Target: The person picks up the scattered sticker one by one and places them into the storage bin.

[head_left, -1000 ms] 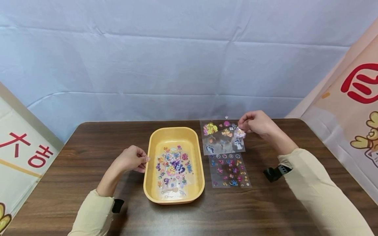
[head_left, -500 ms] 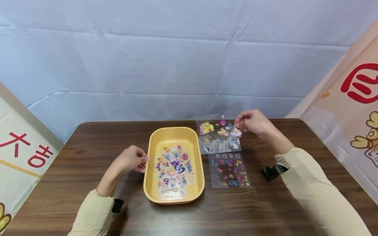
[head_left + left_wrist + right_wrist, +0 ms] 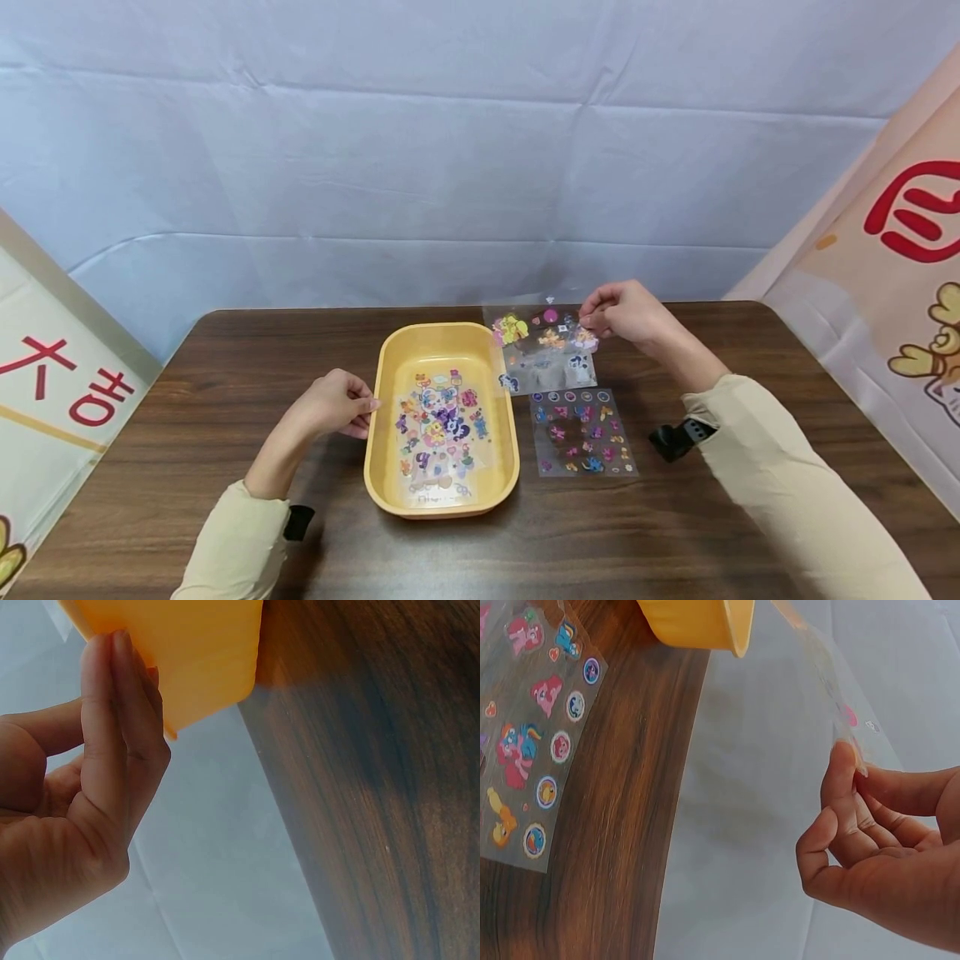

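Note:
A yellow plastic tray stands on the table with several clear sticker sheets lying in it. My left hand pinches the tray's left rim between thumb and fingers. At the tray's upper right, my right hand pinches the right edge of a transparent sticker sheet printed with cartoon ponies. That sheet is raised, and its left edge overlaps the tray's rim in the head view. Below it, a second pony sticker sheet lies flat on the wood, also seen in the right wrist view.
The dark wooden table ends at a pale cloth backdrop. Printed banners flank it, one on the left and one on the right. Black straps sit at both wrists.
My right hand has moved left with the sticker sheet, bringing the sheet's left edge over the tray's rim. My left hand and the tray have stayed in place.

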Demonstrator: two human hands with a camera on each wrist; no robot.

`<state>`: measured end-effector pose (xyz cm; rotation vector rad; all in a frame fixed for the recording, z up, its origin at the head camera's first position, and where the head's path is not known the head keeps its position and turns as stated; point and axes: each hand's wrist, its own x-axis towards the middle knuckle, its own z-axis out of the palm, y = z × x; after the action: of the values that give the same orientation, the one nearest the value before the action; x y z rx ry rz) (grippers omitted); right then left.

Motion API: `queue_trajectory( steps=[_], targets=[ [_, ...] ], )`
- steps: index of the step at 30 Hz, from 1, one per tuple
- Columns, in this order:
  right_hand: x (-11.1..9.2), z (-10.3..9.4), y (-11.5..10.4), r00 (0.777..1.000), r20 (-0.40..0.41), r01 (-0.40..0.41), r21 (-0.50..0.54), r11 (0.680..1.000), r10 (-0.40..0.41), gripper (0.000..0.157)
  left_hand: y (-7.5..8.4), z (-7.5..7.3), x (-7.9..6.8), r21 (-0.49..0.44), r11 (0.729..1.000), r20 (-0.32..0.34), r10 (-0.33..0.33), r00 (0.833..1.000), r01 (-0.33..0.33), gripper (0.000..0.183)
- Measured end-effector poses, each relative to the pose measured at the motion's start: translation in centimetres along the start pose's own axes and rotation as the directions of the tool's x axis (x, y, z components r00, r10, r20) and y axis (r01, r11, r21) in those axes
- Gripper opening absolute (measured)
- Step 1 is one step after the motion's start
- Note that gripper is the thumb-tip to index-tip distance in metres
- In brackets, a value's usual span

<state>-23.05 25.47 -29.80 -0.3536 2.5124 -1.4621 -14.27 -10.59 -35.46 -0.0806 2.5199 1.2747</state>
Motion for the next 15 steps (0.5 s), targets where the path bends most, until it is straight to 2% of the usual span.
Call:
queue_trajectory(
  steps=[15],
  targets=[
    [0.5, 2.1, -0.8, 0.999, 0.034, 0.023, -0.001, 1.0, -0.023, 0.009, 0.0, 0.0, -0.1, 0.008, 1.0, -0.003, -0.004, 1.0, 0.004, 0.016]
  ],
)
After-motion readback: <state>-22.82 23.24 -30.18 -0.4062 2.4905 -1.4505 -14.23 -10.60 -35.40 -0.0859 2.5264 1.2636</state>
